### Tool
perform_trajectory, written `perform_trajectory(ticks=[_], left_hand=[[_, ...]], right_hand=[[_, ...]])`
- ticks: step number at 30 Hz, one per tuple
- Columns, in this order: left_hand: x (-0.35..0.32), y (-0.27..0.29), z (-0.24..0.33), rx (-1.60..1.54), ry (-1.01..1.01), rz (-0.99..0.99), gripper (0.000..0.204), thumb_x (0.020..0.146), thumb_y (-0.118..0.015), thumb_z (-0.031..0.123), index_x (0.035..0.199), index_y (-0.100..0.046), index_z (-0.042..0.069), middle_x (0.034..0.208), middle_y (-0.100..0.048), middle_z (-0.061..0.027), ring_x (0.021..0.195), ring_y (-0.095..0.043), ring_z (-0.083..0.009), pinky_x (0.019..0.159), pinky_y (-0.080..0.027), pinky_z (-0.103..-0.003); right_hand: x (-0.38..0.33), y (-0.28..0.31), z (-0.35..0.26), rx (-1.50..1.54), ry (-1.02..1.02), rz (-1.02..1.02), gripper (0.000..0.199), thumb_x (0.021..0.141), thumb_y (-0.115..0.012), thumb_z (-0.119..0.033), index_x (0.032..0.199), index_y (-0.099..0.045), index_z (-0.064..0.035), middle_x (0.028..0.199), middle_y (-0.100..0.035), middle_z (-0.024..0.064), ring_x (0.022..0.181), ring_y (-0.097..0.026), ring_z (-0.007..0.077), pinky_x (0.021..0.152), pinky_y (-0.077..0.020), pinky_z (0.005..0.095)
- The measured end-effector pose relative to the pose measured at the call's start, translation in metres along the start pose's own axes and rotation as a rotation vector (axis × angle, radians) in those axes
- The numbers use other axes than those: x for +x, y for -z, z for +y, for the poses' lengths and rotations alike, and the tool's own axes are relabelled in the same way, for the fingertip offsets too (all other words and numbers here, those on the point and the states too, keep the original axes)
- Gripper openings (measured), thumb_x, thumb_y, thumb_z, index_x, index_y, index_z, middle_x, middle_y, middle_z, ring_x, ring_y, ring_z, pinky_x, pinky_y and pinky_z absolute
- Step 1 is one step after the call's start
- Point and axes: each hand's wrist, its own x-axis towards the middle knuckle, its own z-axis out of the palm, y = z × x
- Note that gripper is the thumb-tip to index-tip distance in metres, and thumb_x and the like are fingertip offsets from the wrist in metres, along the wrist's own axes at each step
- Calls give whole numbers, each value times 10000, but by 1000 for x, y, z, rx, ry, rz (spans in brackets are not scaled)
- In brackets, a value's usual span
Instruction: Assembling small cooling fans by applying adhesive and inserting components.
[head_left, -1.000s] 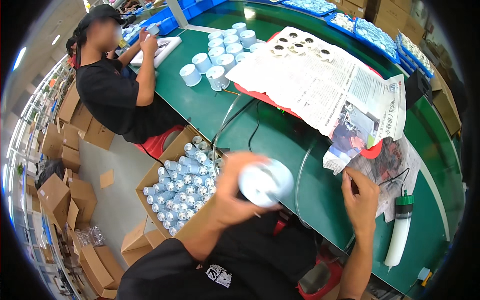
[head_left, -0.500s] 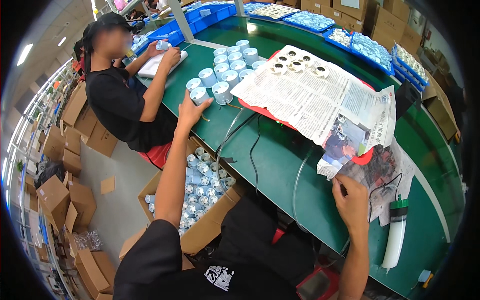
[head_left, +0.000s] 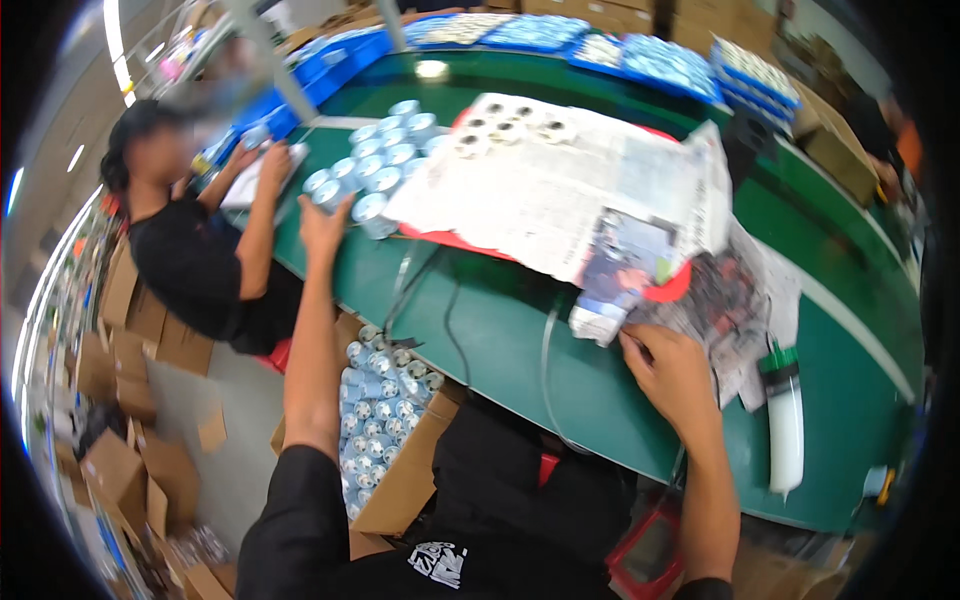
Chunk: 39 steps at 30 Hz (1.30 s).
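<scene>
Cup [head_left: 328, 197] added to table [head_left: 620, 420] cluster [head_left: 384, 180].
Left hand [head_left: 322, 228] half-open round it, hold unclear; right hand [head_left: 672, 374] curled, contents hidden.

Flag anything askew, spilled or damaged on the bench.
The newspaper looks odd: it lies skewed over the red tray, leaving red edges showing, and its ragged lower corner droops past the tray near the right hand. The darker sheet beyond looks crumpled. No obvious spill, though blur limits detail.
</scene>
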Motion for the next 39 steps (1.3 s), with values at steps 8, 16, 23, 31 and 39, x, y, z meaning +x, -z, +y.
perform_trajectory(ticks=[8, 16, 23, 31, 39], left_hand=[[-116, 46, 0, -313, -133, 162, 347, 1013, -512, 232, 1161, -581, -74, 1069, -625, -176, 1008, -584, -242, 931, -449, -355], [-320, 89, 180, -1105, -97, -66, 257, 1026, -386, 160, 845, -448, -11, 825, -479, -86, 855, -466, -186, 868, -402, -359], [-325, 74, 232, -854, 28, -175, 419, 1044, -405, 225, 678, -426, 23, 778, -500, -83, 725, -474, -161, 698, -378, -294], [-331, 64, 228, -870, -220, -185, 344, 1048, -414, 182, 769, -465, -12, 789, -468, -48, 755, -431, -150, 760, -376, -286], [-325, 70, 229, -734, -481, -242, 325, 1036, -412, 125, 734, -420, 3, 760, -445, -56, 791, -444, -178, 764, -387, -307]], right_hand=[[3, -6, 21, -106, 52, -54, 155, 891, -607, -205, 868, -641, -55, 769, -658, 123, 682, -661, 318, 593, -529, 424], [-5, -3, 13, -130, 33, -79, 168, 911, -598, -217, 903, -578, -51, 770, -648, 112, 700, -660, 334, 603, -524, 442], [-16, 89, 8, 67, 256, 508, 62, 836, -697, -102, 857, -679, -47, 782, -674, 58, 620, -635, 190, 555, -501, 300], [-217, 379, 231, -1095, -1147, 285, 284, 892, -474, -164, 1115, -597, -38, 1135, -650, 224, 1041, -627, 409, 879, -501, 501], [-344, 405, 258, -708, -1718, 107, 308, 730, -707, -89, 1032, -684, -30, 1014, -686, 250, 852, -704, 378, 670, -568, 434]])
